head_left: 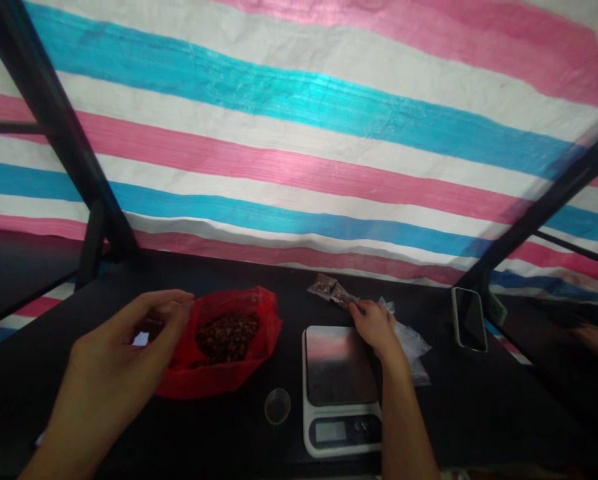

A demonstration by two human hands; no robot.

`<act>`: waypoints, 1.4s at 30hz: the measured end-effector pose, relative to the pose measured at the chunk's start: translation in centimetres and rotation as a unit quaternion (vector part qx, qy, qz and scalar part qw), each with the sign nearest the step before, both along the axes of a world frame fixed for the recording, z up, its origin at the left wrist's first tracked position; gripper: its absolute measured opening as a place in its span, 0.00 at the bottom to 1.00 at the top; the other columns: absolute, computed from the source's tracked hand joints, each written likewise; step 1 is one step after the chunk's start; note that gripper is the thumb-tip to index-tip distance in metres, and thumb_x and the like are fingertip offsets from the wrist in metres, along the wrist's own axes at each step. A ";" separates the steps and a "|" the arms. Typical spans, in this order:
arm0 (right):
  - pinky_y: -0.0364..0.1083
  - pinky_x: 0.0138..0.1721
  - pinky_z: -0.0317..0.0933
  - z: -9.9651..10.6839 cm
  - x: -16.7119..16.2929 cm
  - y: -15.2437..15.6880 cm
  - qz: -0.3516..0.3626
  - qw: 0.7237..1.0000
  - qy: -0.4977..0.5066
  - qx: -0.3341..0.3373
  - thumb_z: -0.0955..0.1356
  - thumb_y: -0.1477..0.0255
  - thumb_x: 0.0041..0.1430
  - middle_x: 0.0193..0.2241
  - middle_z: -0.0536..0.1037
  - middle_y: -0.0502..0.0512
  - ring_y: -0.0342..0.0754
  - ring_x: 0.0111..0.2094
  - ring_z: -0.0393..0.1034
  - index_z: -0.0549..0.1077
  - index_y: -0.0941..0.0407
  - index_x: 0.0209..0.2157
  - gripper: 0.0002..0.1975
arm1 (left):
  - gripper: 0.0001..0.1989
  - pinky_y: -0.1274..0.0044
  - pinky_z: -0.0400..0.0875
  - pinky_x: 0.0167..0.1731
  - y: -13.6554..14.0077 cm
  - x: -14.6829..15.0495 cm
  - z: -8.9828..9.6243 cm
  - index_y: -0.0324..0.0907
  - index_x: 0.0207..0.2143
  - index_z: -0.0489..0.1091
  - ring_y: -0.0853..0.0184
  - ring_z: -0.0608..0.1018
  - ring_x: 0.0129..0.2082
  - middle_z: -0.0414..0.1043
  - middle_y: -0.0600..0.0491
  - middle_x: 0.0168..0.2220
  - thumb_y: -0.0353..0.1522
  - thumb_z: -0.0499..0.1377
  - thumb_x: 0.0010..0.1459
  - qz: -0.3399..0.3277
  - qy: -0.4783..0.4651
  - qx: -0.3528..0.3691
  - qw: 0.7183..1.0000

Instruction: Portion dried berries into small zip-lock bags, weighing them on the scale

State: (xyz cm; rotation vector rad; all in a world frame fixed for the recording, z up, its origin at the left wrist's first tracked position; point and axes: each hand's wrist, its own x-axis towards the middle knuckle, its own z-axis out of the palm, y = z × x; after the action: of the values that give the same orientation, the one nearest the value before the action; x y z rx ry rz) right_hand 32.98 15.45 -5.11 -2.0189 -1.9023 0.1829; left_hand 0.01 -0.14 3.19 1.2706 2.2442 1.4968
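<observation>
Flanking the scale (341,367), cup (277,407) at nine o'clock, phone (469,321) at two, left hand (121,360) narrowed by red bag (219,380), right hand (376,327) touching packet (341,295), grips unclear, black table (203,440), striped sheeting (279,97).

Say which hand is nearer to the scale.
Right. The right hand is by the scale's far right corner, fingers at a small packet; the left hand is well off to the scale's left, by the red bag.

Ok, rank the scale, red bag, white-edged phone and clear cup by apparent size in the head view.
1. Red bag and scale: too alike to rank
2. White-edged phone
3. Clear cup
</observation>
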 end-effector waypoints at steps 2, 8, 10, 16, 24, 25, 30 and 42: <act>0.55 0.65 0.61 0.6 0.1 -0.2 0.011 1.000 0.011 -0.010 0.63 0.66 0.74 0.58 0.82 0.60 0.57 0.60 0.75 0.84 0.53 0.55 0.20 | 0.17 0.71 0.79 0.36 0.0 0.2 0.1 0.51 0.35 0.78 0.59 0.84 0.32 0.83 0.56 0.31 0.48 0.59 0.47 -0.005 0.000 -0.007 1.000; 0.66 0.70 0.52 1.0 0.0 -0.5 -0.017 0.999 0.034 -0.025 0.67 0.65 0.72 0.65 0.76 0.66 0.70 0.70 0.62 0.84 0.55 0.56 0.19 | 0.17 0.72 0.79 0.44 0.2 -0.1 -0.8 0.51 0.41 0.79 0.59 0.85 0.37 0.84 0.56 0.36 0.47 0.60 0.53 -0.037 0.034 -0.019 0.999; 0.68 0.70 0.51 0.7 -0.2 -0.6 -0.008 0.998 0.047 -0.032 0.68 0.67 0.71 0.60 0.81 0.63 0.70 0.70 0.63 0.87 0.54 0.50 0.15 | 0.16 0.72 0.79 0.44 0.2 -0.1 -1.0 0.51 0.41 0.79 0.59 0.85 0.38 0.85 0.57 0.37 0.47 0.59 0.55 -0.049 0.039 -0.019 0.998; 0.64 0.69 0.56 1.5 -0.5 -0.7 0.045 0.991 0.129 -0.010 0.67 0.70 0.70 0.58 0.81 0.69 0.66 0.66 0.69 0.86 0.61 0.50 0.17 | 0.16 0.73 0.79 0.44 0.3 0.3 -1.1 0.50 0.41 0.79 0.60 0.85 0.39 0.85 0.56 0.38 0.46 0.60 0.57 -0.053 0.043 -0.024 0.997; 0.53 0.68 0.63 6.6 -1.6 -4.3 0.252 0.885 0.390 0.029 0.70 0.62 0.71 0.61 0.79 0.59 0.54 0.63 0.73 0.84 0.52 0.54 0.17 | 0.16 0.73 0.78 0.37 1.5 4.5 -1.6 0.48 0.38 0.79 0.60 0.84 0.33 0.83 0.54 0.33 0.47 0.61 0.55 -0.148 -0.018 0.028 0.989; 0.53 0.68 0.63 7.3 -2.1 -5.2 0.282 0.864 0.416 0.012 0.71 0.62 0.70 0.61 0.79 0.58 0.54 0.64 0.72 0.85 0.50 0.54 0.16 | 0.17 0.73 0.77 0.34 1.6 5.4 -1.8 0.47 0.39 0.79 0.61 0.83 0.31 0.83 0.54 0.31 0.48 0.61 0.56 -0.176 -0.035 0.036 0.983; 0.50 0.69 0.62 9.9 -5.5 -9.1 0.425 0.800 0.414 -0.087 0.72 0.67 0.72 0.62 0.78 0.52 0.50 0.64 0.72 0.83 0.44 0.57 0.15 | 0.17 0.73 0.77 0.36 1.8 8.7 -2.5 0.46 0.46 0.77 0.62 0.83 0.35 0.81 0.54 0.35 0.47 0.61 0.65 -0.293 -0.151 0.032 0.944; 0.45 0.54 0.71 9.9 -8.8 -10.6 0.406 0.779 0.472 -0.069 0.71 0.72 0.71 0.46 0.86 0.48 0.45 0.49 0.80 0.84 0.47 0.49 0.11 | 0.24 0.79 0.73 0.31 1.3 5.7 -2.0 0.43 0.33 0.77 0.70 0.78 0.28 0.75 0.57 0.27 0.55 0.66 0.62 -0.352 -0.305 0.064 0.883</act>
State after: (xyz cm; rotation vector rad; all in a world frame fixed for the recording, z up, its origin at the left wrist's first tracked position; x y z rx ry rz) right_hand 24.18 4.82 4.76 -0.6770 -1.8506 1.2942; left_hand 5.70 1.16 1.24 1.2165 1.1302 1.4618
